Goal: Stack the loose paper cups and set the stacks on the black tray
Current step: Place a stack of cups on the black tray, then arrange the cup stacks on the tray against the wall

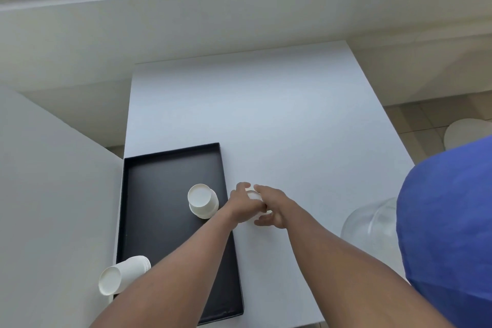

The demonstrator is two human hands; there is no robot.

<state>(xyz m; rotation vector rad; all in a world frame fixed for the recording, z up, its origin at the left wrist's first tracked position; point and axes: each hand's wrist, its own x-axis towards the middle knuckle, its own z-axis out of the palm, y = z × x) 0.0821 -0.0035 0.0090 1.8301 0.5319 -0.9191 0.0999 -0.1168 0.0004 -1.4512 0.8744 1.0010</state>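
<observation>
A black tray (pixel 159 176) lies on the left part of the white table (pixel 266 114). An upside-down stack of white paper cups (pixel 203 201) stands on the tray near its right rim. A second upside-down stack (pixel 122 275) sits at the tray's near left corner. Just right of the tray, my left hand (pixel 243 204) and my right hand (pixel 274 208) both wrap around a white paper cup stack (pixel 254 196) resting on the table. Fingers hide most of that stack.
A clear plastic dome (pixel 370 224) rests near the table's right edge. A blue garment (pixel 452 234) fills the lower right. A white panel (pixel 53 194) borders the tray's left side. A white round object (pixel 466 133) lies on the tiled floor at right.
</observation>
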